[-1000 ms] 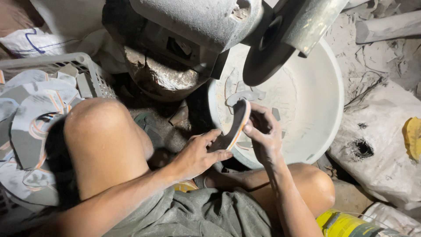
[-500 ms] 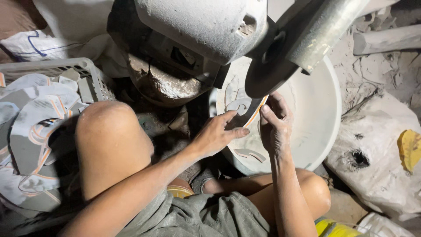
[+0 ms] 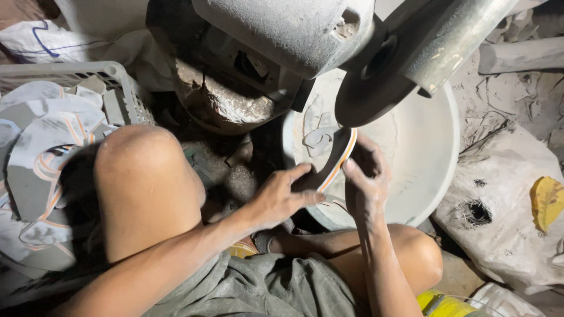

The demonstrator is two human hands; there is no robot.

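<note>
Head view: both hands (image 3: 323, 194) press sole edge (image 3: 338, 158) against grinding wheel (image 3: 376, 88).

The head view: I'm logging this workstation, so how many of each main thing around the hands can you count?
Hands: 2, left hand and right hand
Striped curved piece held by both: 1
Dark grinding wheel: 1
White basin: 1
Plastic crate of cut pieces: 1
Total: 6

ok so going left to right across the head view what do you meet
plastic crate of cut pieces → raised knee → left hand → striped piece → right hand → white basin → yellow scrap
</note>
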